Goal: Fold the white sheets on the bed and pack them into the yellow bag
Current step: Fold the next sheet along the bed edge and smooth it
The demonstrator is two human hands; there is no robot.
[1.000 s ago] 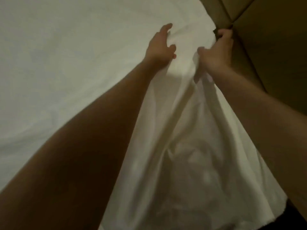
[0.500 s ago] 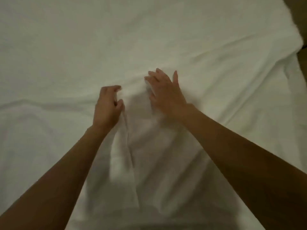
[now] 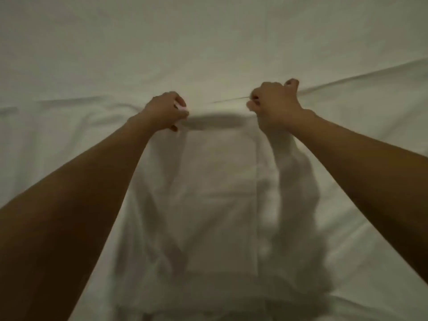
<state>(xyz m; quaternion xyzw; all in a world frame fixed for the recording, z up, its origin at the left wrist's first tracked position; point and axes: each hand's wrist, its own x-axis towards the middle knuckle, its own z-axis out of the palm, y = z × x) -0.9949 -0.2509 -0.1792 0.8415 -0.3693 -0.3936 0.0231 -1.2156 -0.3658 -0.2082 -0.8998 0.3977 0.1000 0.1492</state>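
- Presently, one white sheet (image 3: 220,205) is held stretched over the bed (image 3: 208,42), a narrowed panel of it running from the two hands back toward the body.
- Left hand (image 3: 165,111): closed in a fist, clamped on the far edge of the sheet at the panel's left corner.
- Right hand (image 3: 274,103): likewise closed, fingers pinched on the same edge at the right corner; a taut line of cloth is seen between the two fists.
- Reason for the hold, as judged: the edge is kept tight and level so that the layers can be squared before being laid down or folded again.
- Condition: the right side of the panel is bunched and rumpled below the wrist; the left side lies flatter.
- Edges: the held edge is raised slightly, a shadow being cast beneath it.
- Open room: bedding is spread wide beyond and to both sides, creased but unobstructed.
- Yellow bag: not in view.
- Progress, as judged: folding is partway; packing is not begun.
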